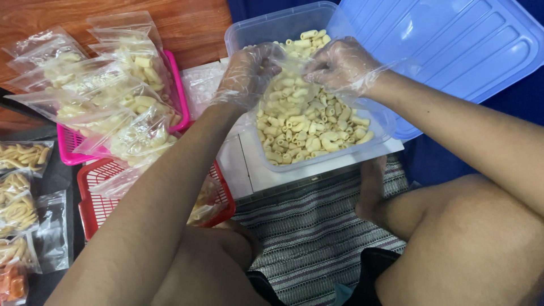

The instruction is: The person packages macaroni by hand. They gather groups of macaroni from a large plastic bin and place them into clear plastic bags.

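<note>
Pasta tubes [306, 127], pale yellow and short, fill a clear plastic tub [266, 31] in the upper middle of the frame. Both hands work over it, each in a thin see-through glove. The left hand [246, 73] and the right hand [340, 65] are closed in a pinch on the two sides of a small clear bag [292, 85], which hangs between them just above the heap and already holds some tubes. The bag's mouth lies between the fingertips; whether it is open or pressed shut cannot be told.

The tub stands on a white board [249, 170] that rests on a striped mat [311, 226] in the lower middle. A pale blue lid [453, 39] leans behind the tub in the upper right corner.

At left, a pink basket [71, 147] holds a pile of filled clear bags [124, 96] of the same pasta. Just below it sits a red basket [93, 195], with more bags in it, partly hidden by the left forearm. Along the far left edge lie other small bags [22, 158] with darker, thinner sticks, and an orange packet in the lower left corner. Bare knees fill the bottom of the frame.
</note>
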